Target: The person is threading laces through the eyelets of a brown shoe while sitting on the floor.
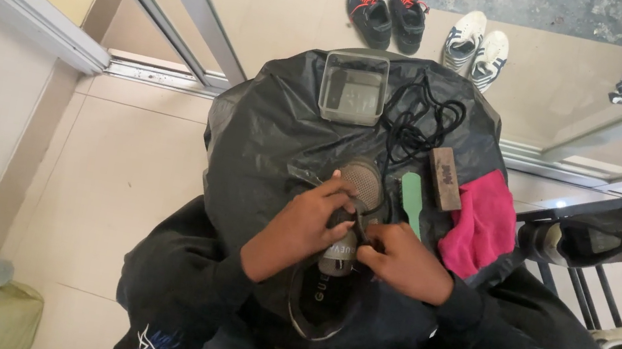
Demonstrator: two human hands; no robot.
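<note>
A round table [267,133] draped in black plastic sheeting fills the space in front of you. On its near edge, right against your lap, lies a black shoe [324,296] with its opening facing up and its mesh toe [365,182] pointing away from you. Right of it sits a crumpled pink cloth [482,222], and at the far side a clear plastic tub [354,87]. A tangle of black laces [422,126] lies beside the tub, then a small wooden brush [445,178] and a green insole [412,201]. Your left hand [301,228] rests over the shoe's upper, fingers curled and pinching something dark at the tongue. Your right hand [405,261] meets it from the other side, fingers closed on the shoe's edge. What exactly the fingertips pinch is too small to tell.
</note>
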